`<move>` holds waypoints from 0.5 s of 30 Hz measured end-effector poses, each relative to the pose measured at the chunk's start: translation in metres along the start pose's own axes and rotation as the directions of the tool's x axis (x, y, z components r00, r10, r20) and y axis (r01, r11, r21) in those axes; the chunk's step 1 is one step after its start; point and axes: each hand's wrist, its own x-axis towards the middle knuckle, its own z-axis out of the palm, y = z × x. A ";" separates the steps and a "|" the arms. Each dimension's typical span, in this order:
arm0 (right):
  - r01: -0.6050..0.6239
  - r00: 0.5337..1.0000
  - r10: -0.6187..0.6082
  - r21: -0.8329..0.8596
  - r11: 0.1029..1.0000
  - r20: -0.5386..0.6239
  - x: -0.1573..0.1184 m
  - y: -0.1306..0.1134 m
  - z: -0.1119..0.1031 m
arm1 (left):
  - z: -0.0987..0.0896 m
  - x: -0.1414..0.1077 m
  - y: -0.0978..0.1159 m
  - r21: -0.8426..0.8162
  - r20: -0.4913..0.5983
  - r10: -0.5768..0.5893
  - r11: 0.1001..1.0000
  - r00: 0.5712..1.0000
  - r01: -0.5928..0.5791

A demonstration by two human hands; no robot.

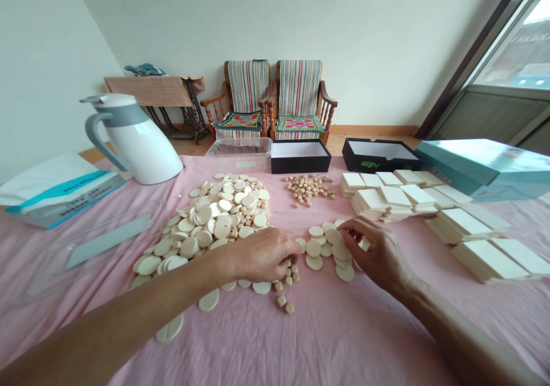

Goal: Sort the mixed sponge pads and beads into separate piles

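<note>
A large heap of pale round wooden discs (204, 238), with small wooden cubes mixed in, spreads over the left-centre of the cloth. My left hand (268, 254) reaches over the heap's right edge, its fingers curled down among loose cubes (282, 301); what they grip is hidden. To its right lies a smaller group of discs (315, 248). My right hand (378, 248) is at the right side of this group, thumb and fingers pinched at the edge of a wooden disc (340, 224). Behind the group sits a separate pile of small cubes (309, 188).
Stacks of pale rectangular wooden pieces (466, 223) stand right, before a light-blue box (490, 165). Two black boxes (301, 165) (382, 162) and a clear plastic tray (238, 157) line the back. Left are a white jug (148, 151), a packet (64, 194) and a clear lid (55, 260).
</note>
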 end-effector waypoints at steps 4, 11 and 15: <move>0.005 1.000 -0.005 -0.003 1.000 0.000 0.000 -0.001 -0.001 | -0.001 0.002 0.000 0.028 -0.027 -0.005 1.000 1.000 0.006; 0.001 1.000 -0.001 -0.004 1.000 0.000 0.000 0.001 0.000 | -0.007 0.047 -0.021 -0.027 -0.338 -0.045 0.999 0.940 0.038; -0.002 1.000 0.002 -0.011 1.000 -0.006 0.000 0.003 -0.001 | -0.007 0.078 -0.037 -0.036 -0.438 -0.093 0.996 0.894 0.086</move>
